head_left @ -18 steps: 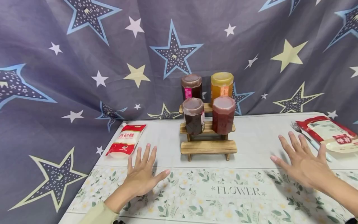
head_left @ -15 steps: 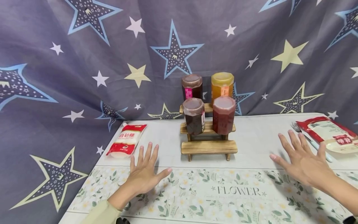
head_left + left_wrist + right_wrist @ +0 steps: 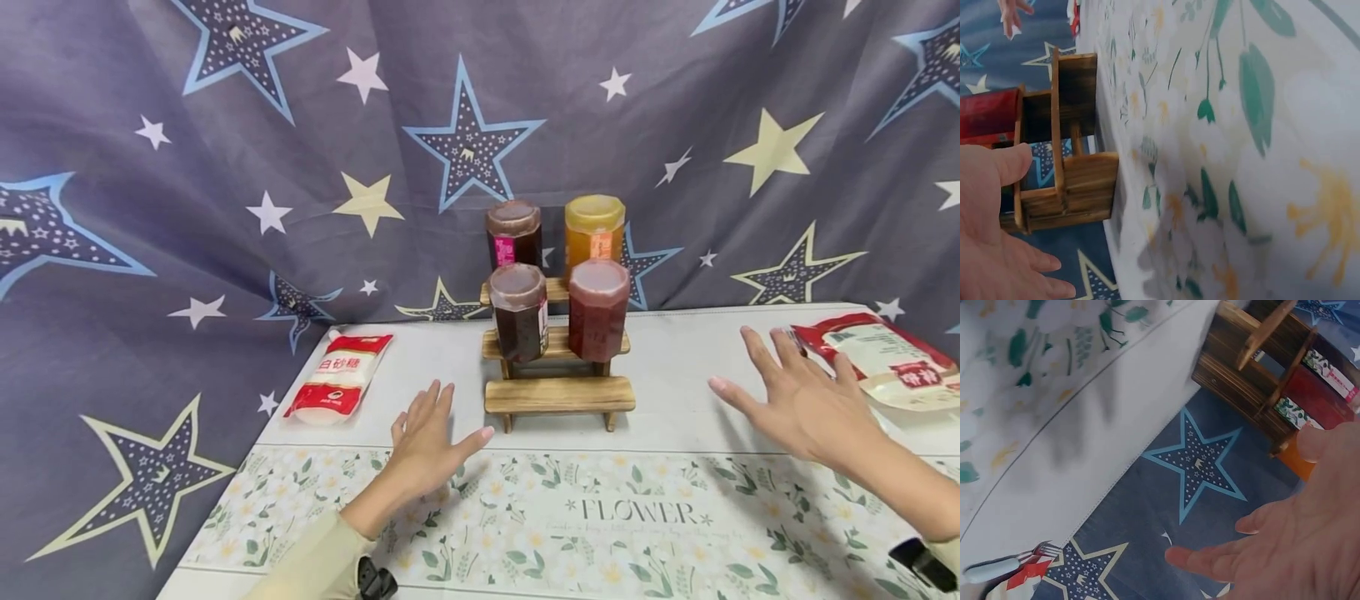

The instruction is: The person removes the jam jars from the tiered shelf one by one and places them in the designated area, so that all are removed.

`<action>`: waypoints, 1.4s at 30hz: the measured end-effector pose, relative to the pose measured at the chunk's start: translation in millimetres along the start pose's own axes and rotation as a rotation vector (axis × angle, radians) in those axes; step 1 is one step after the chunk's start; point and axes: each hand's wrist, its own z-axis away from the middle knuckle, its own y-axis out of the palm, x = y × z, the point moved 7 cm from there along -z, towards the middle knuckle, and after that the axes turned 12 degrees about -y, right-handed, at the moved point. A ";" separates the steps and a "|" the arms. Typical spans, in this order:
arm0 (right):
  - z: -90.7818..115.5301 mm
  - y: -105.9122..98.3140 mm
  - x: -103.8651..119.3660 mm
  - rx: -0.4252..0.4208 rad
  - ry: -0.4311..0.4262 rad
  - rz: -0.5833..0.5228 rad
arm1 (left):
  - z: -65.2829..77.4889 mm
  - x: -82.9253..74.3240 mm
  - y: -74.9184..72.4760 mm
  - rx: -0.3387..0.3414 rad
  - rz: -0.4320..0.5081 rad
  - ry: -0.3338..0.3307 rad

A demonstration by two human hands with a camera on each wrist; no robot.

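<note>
A stepped wooden rack (image 3: 559, 395) stands mid-table. Its middle step bears a dark brown jar (image 3: 520, 321) and a red jar (image 3: 599, 312). On the top step are a second dark jar (image 3: 514, 237) with a pink label and an orange-yellow jar (image 3: 595, 237). My left hand (image 3: 429, 450) hovers in front of the rack's left side, fingers extended and holding nothing. My right hand (image 3: 810, 408) is held over the table at the right, fingers spread and likewise holding nothing. It hides most of a fork (image 3: 1007, 565) beside a red and cream bag (image 3: 888, 358).
A red and white bag of sugar (image 3: 339, 379) lies at the table's left edge. A flower-printed cloth (image 3: 637, 542) covers the front of the table. Behind it hangs a dark curtain (image 3: 540, 50) with stars.
My left hand has moved right, closer to the rack, and its fingers have drawn together. My right hand has shifted slightly forward and left, now covering more of the fork.
</note>
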 end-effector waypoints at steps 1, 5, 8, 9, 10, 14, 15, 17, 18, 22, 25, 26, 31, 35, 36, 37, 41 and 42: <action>-1.3 -1.2 0.4 -0.004 0.000 -0.003 | -1.3 -0.6 1.4 -0.003 0.023 -0.002; -6.3 -6.6 3.5 -0.005 -0.006 -0.024 | -6.3 -3.3 7.3 -0.012 0.119 -0.008; -10.1 -9.4 6.9 0.018 -0.013 -0.050 | -10.1 -5.3 11.1 -0.011 0.184 -0.013; -11.8 -10.2 8.4 0.026 -0.011 -0.057 | -11.4 -6.0 12.0 -0.011 0.204 -0.015; -13.7 -11.1 9.7 0.033 -0.010 -0.065 | -12.7 -6.6 12.7 -0.012 0.225 -0.018; -22.8 -18.1 14.6 0.030 -0.020 -0.095 | -18.1 -8.8 14.7 -0.007 0.312 -0.028; -25.7 -20.1 15.2 0.027 -0.022 -0.107 | -19.4 -9.6 15.3 -0.003 0.335 -0.020; -31.2 -23.5 14.6 0.027 -0.029 -0.146 | -21.8 -11.2 16.8 0.010 0.384 -0.008; -33.9 -24.7 13.7 0.031 -0.028 -0.170 | -23.0 -11.9 18.0 0.021 0.413 -0.002; -44.4 -28.2 9.3 0.033 -0.023 -0.290 | -25.8 -13.4 22.9 0.068 0.535 0.009; -52.6 -30.3 8.8 0.025 -0.031 -0.394 | -27.1 -11.7 25.9 0.083 0.613 -0.006; -55.3 -31.2 8.8 0.022 -0.036 -0.427 | -27.5 -11.1 26.7 0.085 0.633 -0.010; -68.7 -38.3 10.6 -0.032 -0.043 -0.527 | -30.0 -8.5 29.8 0.083 0.696 -0.025; -76.6 -46.0 13.7 -0.095 -0.025 -0.585 | -33.8 -8.0 33.9 0.115 0.756 -0.030; -78.6 -47.5 14.6 -0.107 -0.022 -0.597 | -34.7 -8.1 35.2 0.126 0.767 -0.031; -80.2 -48.8 15.6 -0.116 -0.014 -0.610 | -35.4 -8.4 36.1 0.136 0.779 -0.031; -86.9 -52.4 21.0 -0.138 -0.005 -0.631 | -35.3 -11.4 38.3 0.171 0.815 -0.043; -88.4 -52.9 21.9 -0.144 -0.007 -0.641 | -34.0 -13.4 37.7 0.179 0.822 -0.046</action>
